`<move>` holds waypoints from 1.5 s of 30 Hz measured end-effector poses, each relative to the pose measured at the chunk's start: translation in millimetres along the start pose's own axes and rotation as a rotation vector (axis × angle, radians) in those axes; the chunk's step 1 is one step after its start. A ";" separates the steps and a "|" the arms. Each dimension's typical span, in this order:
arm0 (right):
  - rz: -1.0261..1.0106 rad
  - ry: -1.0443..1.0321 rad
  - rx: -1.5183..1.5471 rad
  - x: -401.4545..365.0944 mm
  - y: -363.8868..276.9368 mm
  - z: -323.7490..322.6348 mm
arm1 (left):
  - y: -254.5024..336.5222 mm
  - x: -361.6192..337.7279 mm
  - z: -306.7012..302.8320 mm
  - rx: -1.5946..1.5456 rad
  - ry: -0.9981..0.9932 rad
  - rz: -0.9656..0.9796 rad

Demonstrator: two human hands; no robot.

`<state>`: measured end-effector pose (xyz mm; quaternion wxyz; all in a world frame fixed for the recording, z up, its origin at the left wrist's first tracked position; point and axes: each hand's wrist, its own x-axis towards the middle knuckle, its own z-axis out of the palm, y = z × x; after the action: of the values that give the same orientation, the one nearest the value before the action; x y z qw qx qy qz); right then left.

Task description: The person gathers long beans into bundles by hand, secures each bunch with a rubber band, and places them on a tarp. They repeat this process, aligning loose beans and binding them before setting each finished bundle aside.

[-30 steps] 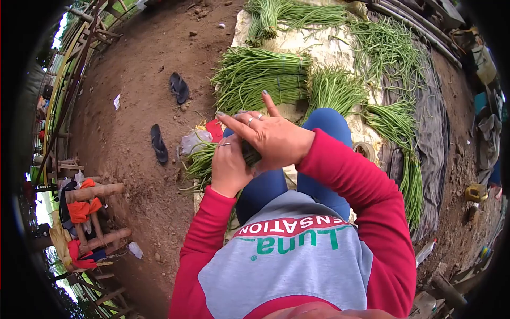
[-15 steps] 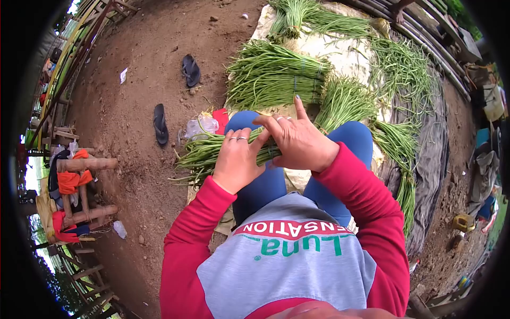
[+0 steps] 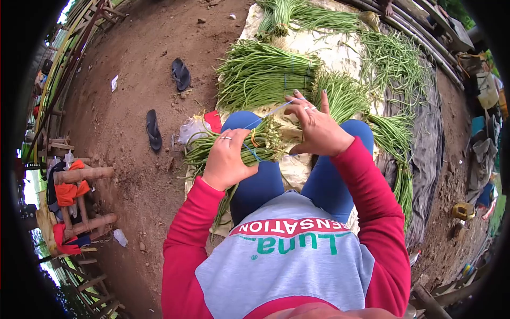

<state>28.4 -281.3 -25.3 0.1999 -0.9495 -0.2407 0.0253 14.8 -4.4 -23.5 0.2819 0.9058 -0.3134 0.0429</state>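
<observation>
My left hand (image 3: 227,159) grips a bundle of long green beans (image 3: 212,149) lying across my lap, its cut ends pointing right. A thin blue string (image 3: 268,113) runs taut from the bundle up to my right hand (image 3: 317,127), which pinches the string above my right knee. An orange band sits on the bundle near my left fingers. I wear red sleeves and blue trousers.
Tied bean bundles (image 3: 265,77) and loose beans (image 3: 396,64) lie on a pale sheet (image 3: 340,50) ahead. Two dark sandals (image 3: 180,73) rest on bare dirt to the left. A red cloth and plastic bag (image 3: 194,129) lie by my knee. Wooden poles (image 3: 85,174) stand far left.
My right hand has lifted off the bundle and drawn the blue string out to the right. The left hand keeps its grip on the beans.
</observation>
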 end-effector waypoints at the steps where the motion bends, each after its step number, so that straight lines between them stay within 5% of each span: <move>1: 0.031 0.003 0.029 0.1 14.5 20.8 | -2.6 -0.4 1.5 -0.037 0.033 0.006; 3: 0.152 -0.371 0.230 8.3 20.6 49.7 | -2.8 1.5 1.6 -0.078 0.015 -0.054; 4: 0.135 -0.352 0.485 1.8 31.9 89.5 | -2.8 2.3 1.3 -0.123 -0.007 -0.101; 8: 0.129 -0.658 1.054 -35.7 -7.3 86.7 | -6.1 3.1 4.7 -0.112 0.044 -0.135; 12: 0.197 -0.618 1.284 -47.6 -29.2 46.4 | 1.3 11.0 10.5 -0.094 0.042 -0.124; 16: 0.001 -0.448 0.970 -27.1 -23.4 37.7 | 12.0 17.2 19.5 -0.096 0.023 -0.128; 18: 0.245 -0.395 0.534 -18.1 9.8 51.9 | 13.7 10.7 21.0 -0.170 0.045 -0.077; 21: 0.352 0.069 0.578 -4.9 44.4 85.4 | 10.0 6.6 25.4 -0.175 0.086 0.085; 24: 0.391 0.220 1.139 31.7 38.7 108.9 | 9.4 5.7 23.6 -0.282 0.152 0.013; 26: 0.499 0.148 1.442 43.9 37.6 116.6 | 3.1 4.9 26.0 -0.307 0.157 0.018; 28: 0.420 0.127 1.146 30.2 34.3 125.6 | 1.4 2.9 27.7 -0.351 0.184 -0.026; 31: 0.614 -0.570 1.321 -18.9 14.7 100.4 | -2.1 0.1 29.0 -0.298 0.195 -0.122; 34: 0.506 -0.753 1.535 -57.6 -14.8 84.9 | 0.5 -4.1 29.8 -0.295 0.191 -0.169; 36: 0.550 -0.420 1.382 -56.1 -23.3 73.3 | 9.9 -3.8 23.1 -0.135 0.157 0.043; 38: 0.486 0.095 0.987 -46.0 19.6 119.1 | 15.6 -6.3 25.8 -0.133 0.086 0.054; 40: 0.560 0.365 1.403 -14.3 30.4 95.1 | 20.9 -3.3 28.8 -0.163 0.057 0.234; 45: 0.516 0.084 1.435 28.8 23.7 62.4 | 18.0 2.0 32.6 -0.203 0.102 0.251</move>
<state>55.5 -263.9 -90.6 0.7647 -0.6129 0.0722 0.1852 2.5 -34.6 -41.6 0.3797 0.8231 -0.4121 0.0917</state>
